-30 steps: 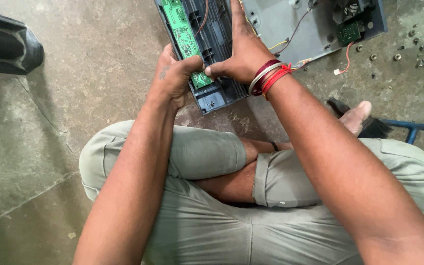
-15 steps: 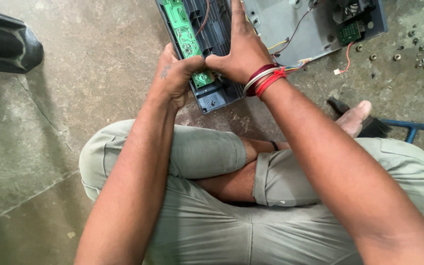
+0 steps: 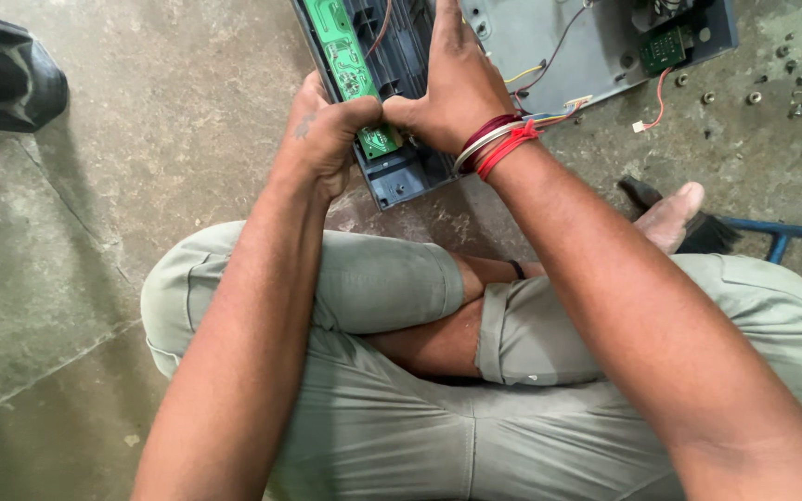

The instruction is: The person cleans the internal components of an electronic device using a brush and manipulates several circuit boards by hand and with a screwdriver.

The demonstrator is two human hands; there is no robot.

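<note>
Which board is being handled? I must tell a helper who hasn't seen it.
Start at the dark plastic panel on the concrete floor before the crossed legs. The long green circuit board lies along its left edge, pinched by the left hand. The other green board, upper right, is small and squarish.

Left hand [image 3: 327,130]: curled into a fist, knuckles up, thumb side pressed against the panel [image 3: 401,176] at its near left edge, fingers closed on that edge.
Right hand [image 3: 452,79]: laid flat on the panel, palm down, fingers stretched away from the body, thumb pointing left and meeting the left fist.
Right wrist [image 3: 494,144]: bent slightly, just at the panel's near edge, ringed with red and white bands.
Forearms: both bare, reaching forward from the body and converging at the panel.
Legs: crossed, seated, just nearer than the panel; bare right foot [image 3: 666,213] to the panel's right.
</note>
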